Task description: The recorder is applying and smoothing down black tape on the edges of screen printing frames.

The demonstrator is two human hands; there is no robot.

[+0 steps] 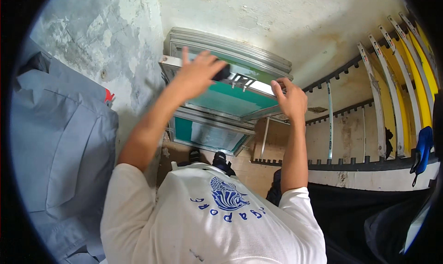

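Aluminium-framed screen with green mesh (pixel 230 100) leans tilted against the plastered wall (pixel 258 19), and I see my left hand (pixel 196 72) laid on its upper rail, fingers (pixel 185 56) spread, palm over a small dark object (pixel 223 73) I cannot identify. My right hand (pixel 291 100) pinches the frame's right edge, fingers curled round it. More framed screens (pixel 207 135) stand stacked behind and below it. To the right a slotted wooden rack (pixel 350 125) holds yellow screens (pixel 408 75) upright; a blue cloth (pixel 423 148) hangs at its end. Grey garment (pixel 60 139) hangs on my left
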